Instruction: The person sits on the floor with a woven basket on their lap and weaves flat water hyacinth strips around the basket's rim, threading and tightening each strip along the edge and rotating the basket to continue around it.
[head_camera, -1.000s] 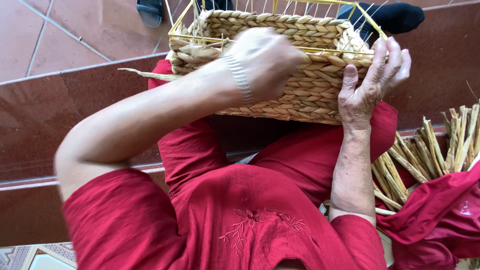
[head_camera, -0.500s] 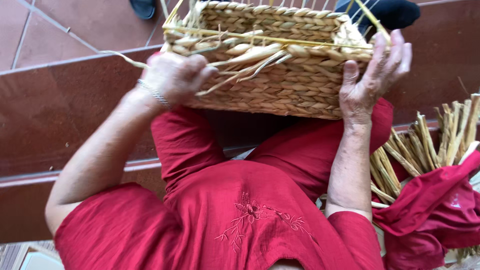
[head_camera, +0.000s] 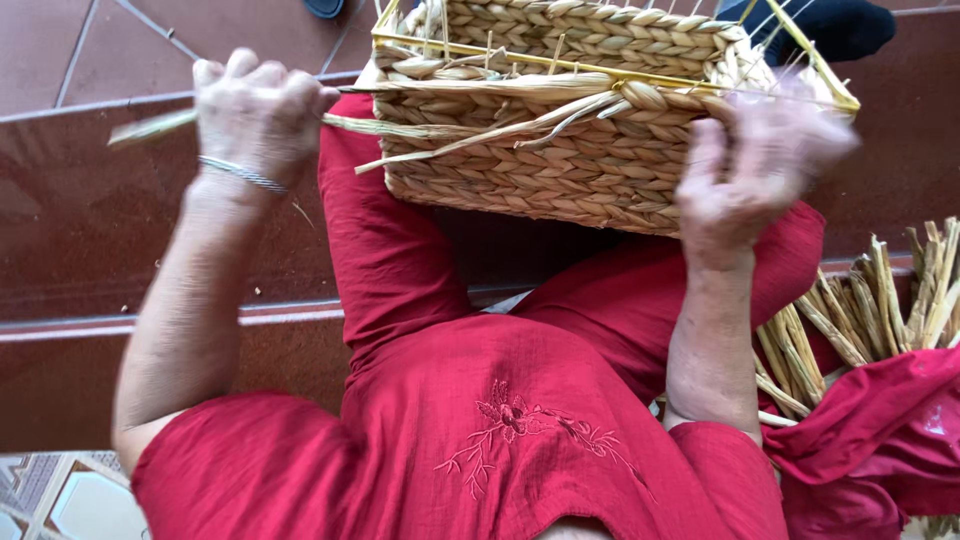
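Red-brown tiled steps (head_camera: 90, 220): left hand (head_camera: 258, 112) fisted on pale straw strand (head_camera: 400, 128); right hand (head_camera: 745, 170), blurred, grip unclear, touching rectangular woven straw basket (head_camera: 560, 170).

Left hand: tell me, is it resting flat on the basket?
No, the left hand is fisted around a straw strand, clear of the woven basket.

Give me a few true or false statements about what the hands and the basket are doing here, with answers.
1. The left hand grips a straw strand pulled sideways from the woven basket. True.
2. The basket sits on the floor tiles. False: it rests on the person's knees.
3. The right hand is at the basket's right side. True.
4. A bundle of dried stalks lies to the person's left. False: it lies to the right.
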